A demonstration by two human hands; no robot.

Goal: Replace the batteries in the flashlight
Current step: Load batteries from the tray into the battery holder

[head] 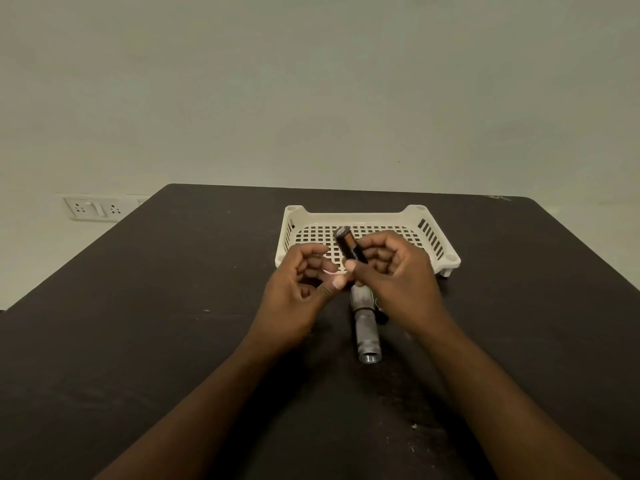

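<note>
Right hand (391, 268) pinches a battery (349, 245), tilted, above the flashlight (365, 327) lying on the desk (173, 306). Left hand (304, 282) loosely curled, holding nothing. White tray (446, 258) behind.

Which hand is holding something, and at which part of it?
The right hand pinches the battery at its lower end; the upper end sticks out free. The left hand holds nothing visible.
</note>
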